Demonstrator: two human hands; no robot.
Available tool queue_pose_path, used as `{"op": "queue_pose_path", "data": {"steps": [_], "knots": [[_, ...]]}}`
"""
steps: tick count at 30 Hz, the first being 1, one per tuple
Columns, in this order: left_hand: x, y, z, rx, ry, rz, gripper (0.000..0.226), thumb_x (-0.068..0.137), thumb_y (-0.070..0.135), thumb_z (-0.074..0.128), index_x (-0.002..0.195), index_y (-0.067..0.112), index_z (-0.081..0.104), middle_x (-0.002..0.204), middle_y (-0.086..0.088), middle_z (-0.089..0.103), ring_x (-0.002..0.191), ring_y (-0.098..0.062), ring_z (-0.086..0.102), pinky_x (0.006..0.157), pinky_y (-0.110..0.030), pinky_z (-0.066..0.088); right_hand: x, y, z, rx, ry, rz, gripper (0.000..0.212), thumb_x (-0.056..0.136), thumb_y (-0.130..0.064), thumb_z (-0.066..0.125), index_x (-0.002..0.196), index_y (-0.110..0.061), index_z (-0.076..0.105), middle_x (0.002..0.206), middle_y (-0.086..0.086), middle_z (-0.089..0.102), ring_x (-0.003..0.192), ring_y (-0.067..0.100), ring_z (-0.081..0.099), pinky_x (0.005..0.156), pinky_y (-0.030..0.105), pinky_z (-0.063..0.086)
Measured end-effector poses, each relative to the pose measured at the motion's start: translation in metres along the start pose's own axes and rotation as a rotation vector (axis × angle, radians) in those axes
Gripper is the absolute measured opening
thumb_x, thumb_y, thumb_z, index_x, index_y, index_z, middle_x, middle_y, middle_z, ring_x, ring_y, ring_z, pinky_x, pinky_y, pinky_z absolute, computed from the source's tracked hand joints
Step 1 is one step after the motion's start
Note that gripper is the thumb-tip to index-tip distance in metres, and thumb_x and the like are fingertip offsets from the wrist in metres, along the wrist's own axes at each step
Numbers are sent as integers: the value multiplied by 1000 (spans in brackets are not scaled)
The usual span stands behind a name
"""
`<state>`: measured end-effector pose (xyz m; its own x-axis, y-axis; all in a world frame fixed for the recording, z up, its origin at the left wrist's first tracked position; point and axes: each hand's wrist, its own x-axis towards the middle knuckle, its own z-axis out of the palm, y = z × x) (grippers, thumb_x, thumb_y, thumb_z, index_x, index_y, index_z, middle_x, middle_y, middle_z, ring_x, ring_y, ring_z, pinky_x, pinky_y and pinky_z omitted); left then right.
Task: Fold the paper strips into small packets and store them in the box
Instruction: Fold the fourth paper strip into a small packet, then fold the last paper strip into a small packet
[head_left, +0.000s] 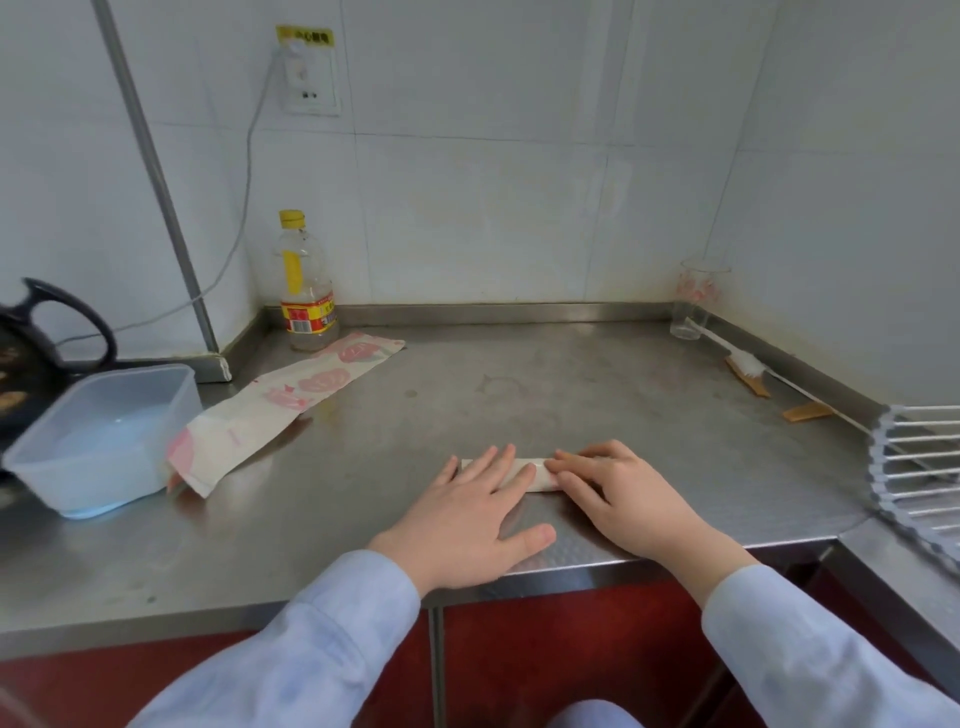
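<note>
A folded paper strip, white with pink print, lies on the steel counter near its front edge. My left hand rests flat on its left part with fingers spread. My right hand presses its fingertips down on the right end, covering it. A longer unfolded paper strip with pink shapes stretches diagonally across the counter's left side. Its near end touches the translucent plastic box, which stands open at the left edge and shows nothing inside.
A clear bottle with a yellow cap stands in the back left corner. A black kettle sits behind the box. At the back right are a glass, a brush and a white wire rack.
</note>
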<state>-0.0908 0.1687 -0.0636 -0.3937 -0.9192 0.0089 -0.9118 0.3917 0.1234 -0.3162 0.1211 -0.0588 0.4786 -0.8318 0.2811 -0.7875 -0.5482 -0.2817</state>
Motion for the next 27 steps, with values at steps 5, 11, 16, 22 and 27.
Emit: {"op": "queue_pose_path", "data": {"steps": [5, 11, 16, 22, 27], "knots": [[-10, -12, -7, -279, 261, -67, 60, 93, 61, 38, 147, 35, 38, 161, 7, 25, 147, -12, 21, 117, -33, 16, -1, 2, -5, 133, -24, 24, 57, 91, -61, 25, 129, -39, 60, 132, -26, 56, 119, 2, 45, 102, 17, 32], [-43, -92, -58, 279, 598, -482, 35, 84, 35, 56, 117, 30, 63, 122, 2, 61, 114, -25, 54, 93, -43, 37, 8, 1, -9, 233, 76, 98, 51, 90, -52, 34, 118, -27, 69, 114, -16, 66, 112, 10, 56, 94, 18, 32], [-60, -148, -104, 415, 317, -822, 49, 84, 42, 56, 130, 27, 45, 122, -5, 58, 114, -28, 53, 88, -40, 34, 34, -8, -12, 125, -5, 110, 29, 99, -37, 48, 114, -25, 69, 108, -12, 66, 103, 8, 57, 87, 20, 34], [-57, -176, -117, 509, -9, -867, 42, 86, 14, 47, 126, 24, 53, 116, 0, 65, 111, -23, 61, 79, -35, 29, 69, -36, -9, 87, 76, 174, 25, 98, -37, 53, 110, -24, 71, 106, -4, 69, 100, 16, 61, 80, 23, 35], [-49, -180, -119, -116, 260, -740, 41, 89, 17, 53, 128, 30, 62, 128, -4, 62, 117, -27, 58, 90, -32, 48, 82, -69, -5, 164, 111, 119, 19, 96, -37, 56, 103, -30, 72, 98, -15, 70, 88, 4, 60, 74, 21, 37]]}}
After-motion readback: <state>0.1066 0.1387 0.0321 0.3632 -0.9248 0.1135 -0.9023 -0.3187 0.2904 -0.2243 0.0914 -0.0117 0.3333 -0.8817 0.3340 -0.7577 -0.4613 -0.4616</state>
